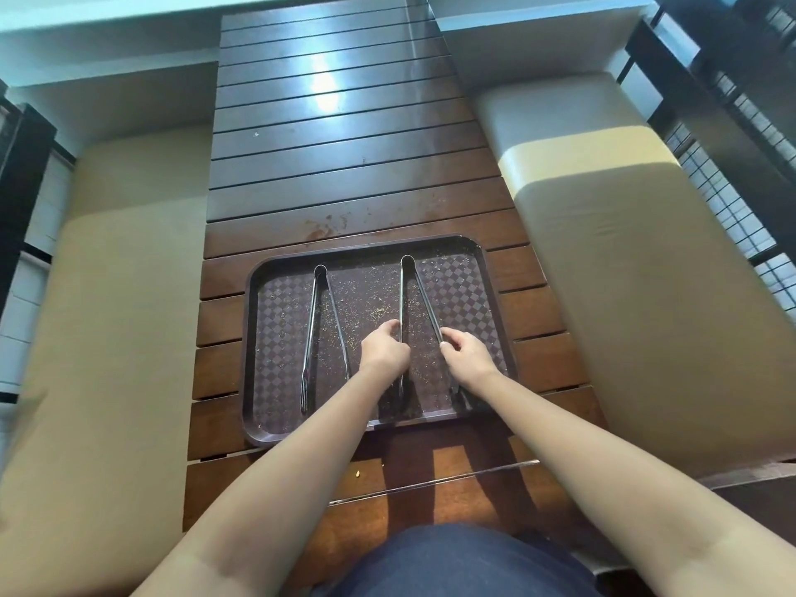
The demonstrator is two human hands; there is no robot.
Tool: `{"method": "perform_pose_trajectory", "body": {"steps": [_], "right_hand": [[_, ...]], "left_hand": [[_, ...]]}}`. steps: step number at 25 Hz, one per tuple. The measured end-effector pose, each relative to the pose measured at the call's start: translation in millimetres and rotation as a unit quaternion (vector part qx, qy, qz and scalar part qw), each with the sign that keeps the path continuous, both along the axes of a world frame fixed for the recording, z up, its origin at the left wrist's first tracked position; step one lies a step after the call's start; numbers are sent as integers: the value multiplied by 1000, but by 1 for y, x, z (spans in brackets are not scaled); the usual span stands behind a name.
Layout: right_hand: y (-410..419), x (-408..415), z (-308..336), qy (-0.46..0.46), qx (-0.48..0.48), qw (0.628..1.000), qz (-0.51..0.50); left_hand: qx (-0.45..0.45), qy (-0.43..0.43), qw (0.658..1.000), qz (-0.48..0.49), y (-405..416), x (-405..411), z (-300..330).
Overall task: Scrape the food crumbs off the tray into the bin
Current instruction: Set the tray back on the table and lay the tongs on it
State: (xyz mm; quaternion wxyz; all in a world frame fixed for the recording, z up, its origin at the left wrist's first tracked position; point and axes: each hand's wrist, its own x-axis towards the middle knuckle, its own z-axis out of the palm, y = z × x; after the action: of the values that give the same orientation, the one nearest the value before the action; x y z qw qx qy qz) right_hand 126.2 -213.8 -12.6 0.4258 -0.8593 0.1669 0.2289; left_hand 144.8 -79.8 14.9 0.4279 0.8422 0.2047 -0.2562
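— What lies at the far left?

— A long tan cushioned seat (107, 295) runs along the left edge of the slatted wooden bench (344, 165); a second one (624, 273) runs along the right edge. So two seats, one bench between them. The far half of the bench is bare, with open room beyond the tray.

— And the tray?

— One dark checked tray (275, 428) sits on the near half of the bench, its near edge well inside the bench's near edge, its left and right rims close to the bench sides. Pale crumbs (379, 312) are scattered over most of its floor, too small and many to count. A few specks and a reddish smear lie on the slats just beyond its far rim.

— What lies on it?

— Two pairs of metal tongs. The left tongs (316, 338) lie free, arms spread, hinge toward the far side. The right tongs (409, 295) lie the same way.

— The hands?

— The left hand (383, 346) pinches the left arm of the right tongs; the right hand (463, 349) pinches its right arm. Both are narrowly curled. The near tips of those tongs are hidden under the forearms.

— A bin?

— I cannot make one out.
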Motion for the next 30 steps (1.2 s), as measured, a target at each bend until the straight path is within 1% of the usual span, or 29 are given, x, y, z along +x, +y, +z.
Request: {"method": "perform_pose_trajectory", "body": {"steps": [2,3,4,6,8,9,10,12,14,17,19,22,27,30], "right_hand": [[1,-2,4,-18,1,999,-29],[2,-4,8,-45,-10,998,-48],[4,-4,12,-90,-30,994,-53],[15,-3,24,-176,-49,983,-10],[37,1,38,-204,-15,977,64],[51,1,43,-199,2,975,99],[64,2,47,-182,15,975,127],[87,-1,46,-137,28,976,168],[104,-6,40,-85,11,976,200],[120,-11,33,-2,-16,978,207],[124,-11,30,37,-27,978,206],[127,-12,27,53,-36,976,207],[121,-15,23,46,-55,981,180],[116,-16,24,48,-58,980,183]], "left_hand": [[21,-20,1000,-3,6,1,0],[35,-42,999,1,14,2,0],[52,-71,996,9,23,3,1],[113,-133,984,30,50,2,4],[189,-147,969,52,81,-6,3],[209,-138,966,64,95,-12,2],[206,-127,968,69,105,-18,1],[170,-112,976,71,116,-30,-5],[155,-107,979,70,120,-40,-11],[135,-111,980,93,122,-45,-12],[122,-106,981,104,120,-46,-11],[111,-111,982,101,115,-44,-9],[94,-114,984,95,107,-43,-14],[90,-114,984,101,101,-44,-13]]}}
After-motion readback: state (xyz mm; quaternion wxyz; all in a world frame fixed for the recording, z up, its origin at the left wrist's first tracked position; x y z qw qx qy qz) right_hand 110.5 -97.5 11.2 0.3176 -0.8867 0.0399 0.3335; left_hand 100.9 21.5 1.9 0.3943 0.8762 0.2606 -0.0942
